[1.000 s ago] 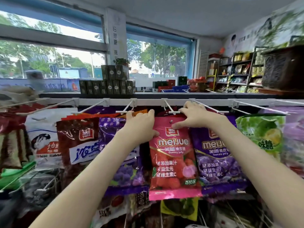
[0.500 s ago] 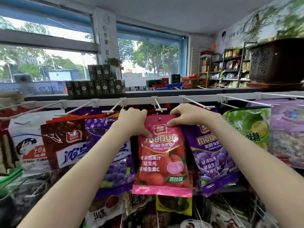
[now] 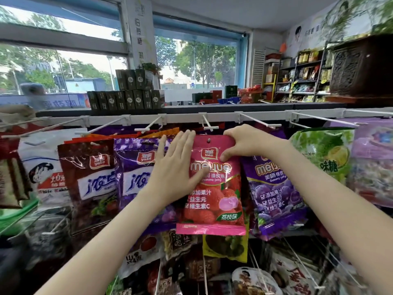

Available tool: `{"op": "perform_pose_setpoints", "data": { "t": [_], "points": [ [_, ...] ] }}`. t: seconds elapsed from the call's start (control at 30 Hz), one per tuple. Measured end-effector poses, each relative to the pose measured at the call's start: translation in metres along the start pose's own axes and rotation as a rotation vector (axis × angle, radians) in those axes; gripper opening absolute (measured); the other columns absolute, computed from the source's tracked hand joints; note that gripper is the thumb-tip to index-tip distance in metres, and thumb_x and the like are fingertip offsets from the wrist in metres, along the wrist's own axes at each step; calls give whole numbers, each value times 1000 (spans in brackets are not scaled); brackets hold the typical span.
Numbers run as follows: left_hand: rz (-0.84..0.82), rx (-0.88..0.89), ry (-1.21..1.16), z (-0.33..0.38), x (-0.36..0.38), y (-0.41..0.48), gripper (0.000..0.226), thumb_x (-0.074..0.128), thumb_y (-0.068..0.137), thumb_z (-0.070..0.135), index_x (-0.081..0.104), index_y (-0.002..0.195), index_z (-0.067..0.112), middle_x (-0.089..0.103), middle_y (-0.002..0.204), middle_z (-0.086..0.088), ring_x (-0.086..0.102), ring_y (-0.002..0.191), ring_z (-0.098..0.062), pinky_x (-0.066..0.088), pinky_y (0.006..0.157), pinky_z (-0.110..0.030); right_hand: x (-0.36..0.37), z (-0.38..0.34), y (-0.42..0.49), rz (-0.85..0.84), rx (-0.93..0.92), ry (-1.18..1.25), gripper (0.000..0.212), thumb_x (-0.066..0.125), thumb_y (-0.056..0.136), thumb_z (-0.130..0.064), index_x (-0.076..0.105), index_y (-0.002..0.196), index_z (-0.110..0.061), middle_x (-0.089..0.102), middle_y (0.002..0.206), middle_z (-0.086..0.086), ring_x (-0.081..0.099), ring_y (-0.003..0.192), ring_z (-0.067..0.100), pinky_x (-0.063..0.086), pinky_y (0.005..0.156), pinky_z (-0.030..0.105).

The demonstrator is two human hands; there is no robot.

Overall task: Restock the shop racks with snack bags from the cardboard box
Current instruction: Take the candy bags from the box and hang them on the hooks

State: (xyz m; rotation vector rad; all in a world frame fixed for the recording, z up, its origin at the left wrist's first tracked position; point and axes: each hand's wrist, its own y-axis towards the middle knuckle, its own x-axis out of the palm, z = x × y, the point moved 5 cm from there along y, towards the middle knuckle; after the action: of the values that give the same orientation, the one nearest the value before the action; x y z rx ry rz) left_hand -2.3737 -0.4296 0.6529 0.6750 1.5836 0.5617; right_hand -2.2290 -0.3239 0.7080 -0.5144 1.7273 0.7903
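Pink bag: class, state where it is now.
Head view, centre: the pink bag is below a white hook, left of a purple bag; the right hand grips its top, the left hand lies flat on its left side.

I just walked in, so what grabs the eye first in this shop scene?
A bright pink lychee gummy bag is held at the centre of the rack, its top corner pinched by the right hand while the left hand lies flat across its other edge. Its hang hole sits just below a white peg hook. Behind, dark green boxes are stacked on the rack top.
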Motion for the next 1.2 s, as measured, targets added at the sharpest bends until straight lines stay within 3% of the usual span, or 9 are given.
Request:
{"op": "perform_pose_setpoints", "data": {
  "t": [0.17,0.27,0.4,0.5,0.57,0.7,0.8,1.0,1.2],
  "points": [
    [-189,-29,190,4,18,1,93,-11,79,72,-7,150,11,-7,159,-6,-8,146,-18,-11,116,-49,4,-1,0,92,62,-61,42,70,77,-52,62,98,-16,65,95,1,60,90,20,50,80,38],
    [-287,-52,248,6,20,2,90,-9,81,73,-19,147,12,-19,157,-5,-17,145,-19,-11,116,-50,5,-2,2,126,98,-122,43,65,82,-52,62,104,-14,64,101,3,60,96,24,49,79,37],
    [-259,-92,-103,6,-8,23,67,38,97,44,13,150,11,19,156,-7,15,144,-23,13,118,-44,3,-2,2,80,110,-41,41,63,83,-51,63,100,-14,64,97,1,59,89,20,48,76,35],
    [-160,-192,-324,-6,-28,57,49,48,93,12,36,140,8,43,141,-12,38,132,-27,32,108,-37,-11,-7,5,80,79,114,31,56,90,-42,63,105,-17,59,100,-2,53,92,15,38,75,29],
    [-307,-155,-276,-9,-29,74,63,59,90,23,30,143,9,39,144,-12,37,132,-27,33,109,-38,-19,-7,12,120,71,266,23,52,92,-21,63,111,-17,59,108,-1,52,99,14,35,78,26],
    [-740,-157,-217,-9,-18,95,116,78,71,47,-1,151,18,18,157,-4,27,140,-24,28,114,-43,-22,2,35,175,121,332,44,41,87,1,56,126,-11,56,129,6,49,115,18,36,89,24],
    [-825,-157,-190,-9,-9,107,130,82,61,54,-8,151,27,14,158,2,26,141,-23,29,113,-45,-15,9,53,166,171,291,52,33,88,3,47,136,-11,48,140,11,44,128,24,35,106,32],
    [-926,-240,-239,-17,5,115,137,85,56,54,-14,149,34,22,156,1,39,134,-26,38,107,-43,-5,8,78,88,214,295,55,28,91,3,38,144,-11,39,148,11,39,134,27,32,106,32],
    [-944,-267,-304,-24,19,118,136,87,49,55,-4,148,38,33,150,0,50,123,-26,44,101,-46,5,7,97,-155,184,-7,41,31,96,-18,55,129,-15,52,139,5,45,128,25,26,111,48]
  ]
}}
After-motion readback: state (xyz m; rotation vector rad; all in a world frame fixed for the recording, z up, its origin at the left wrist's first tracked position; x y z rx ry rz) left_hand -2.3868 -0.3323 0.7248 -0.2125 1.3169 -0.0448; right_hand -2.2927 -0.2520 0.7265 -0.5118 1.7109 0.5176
